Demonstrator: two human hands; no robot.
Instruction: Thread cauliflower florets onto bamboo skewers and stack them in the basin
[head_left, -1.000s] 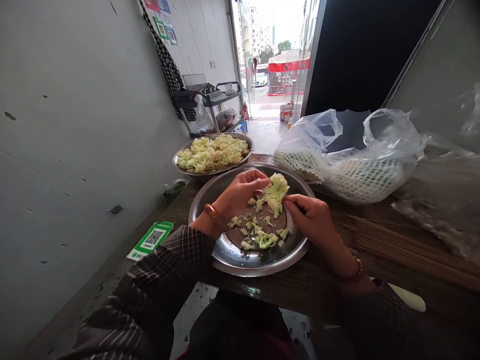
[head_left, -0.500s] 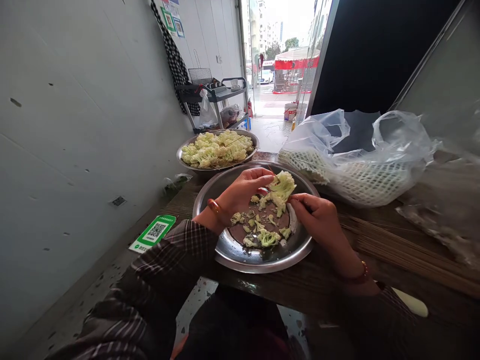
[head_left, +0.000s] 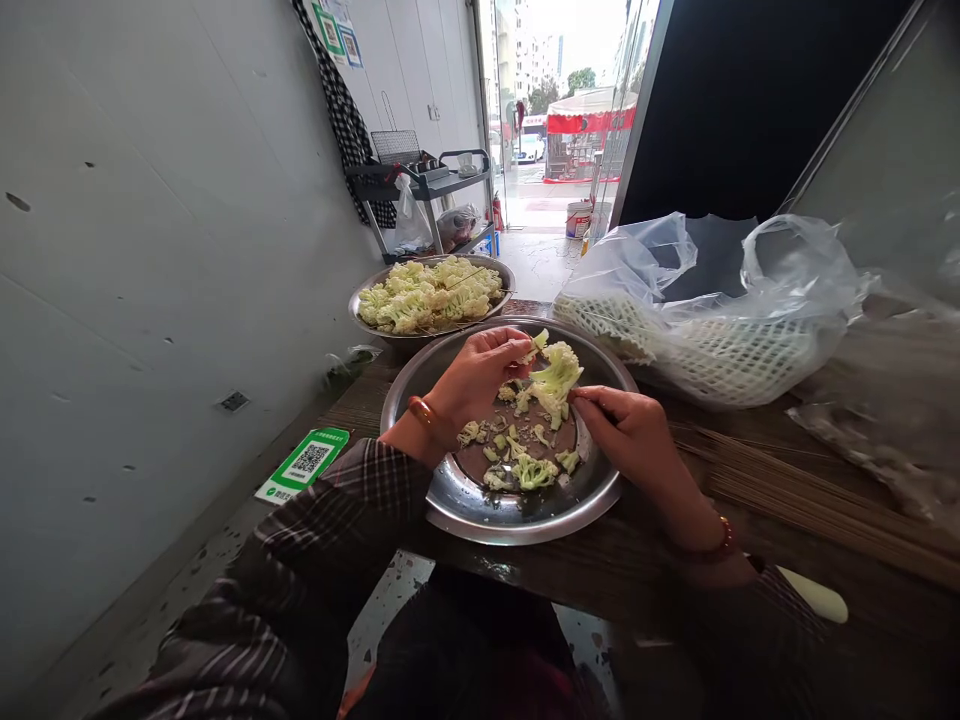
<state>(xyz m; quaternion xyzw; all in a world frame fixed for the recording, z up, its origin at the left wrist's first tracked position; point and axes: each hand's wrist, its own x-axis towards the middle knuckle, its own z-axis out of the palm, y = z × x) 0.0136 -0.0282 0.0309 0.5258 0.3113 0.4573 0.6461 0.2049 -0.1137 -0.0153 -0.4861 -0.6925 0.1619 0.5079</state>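
My left hand [head_left: 484, 370] pinches a small cauliflower floret [head_left: 537, 345] between thumb and fingers. Just right of it, a larger cauliflower piece [head_left: 556, 375] is held up on a thin bamboo skewer, mostly hidden. My right hand [head_left: 626, 430] is closed at the lower right of that piece, fingertips pinching the skewer's end. Both hands are above a wide steel basin [head_left: 517, 528], in which loose florets [head_left: 534, 473] and crumbs lie.
Behind stands a second metal bowl [head_left: 364, 318] heaped with skewered cauliflower [head_left: 431, 295]. To the right are a plastic bag [head_left: 720, 350] with net-wrapped contents, a bundle of bamboo skewers [head_left: 795, 490] and a pale handle [head_left: 814, 596]. A green QR card [head_left: 304, 465] lies left.
My left hand has drawn slightly away from the larger piece, and a small floret now shows at its fingertips. My right hand keeps its pinch. The whole view has shifted slightly.
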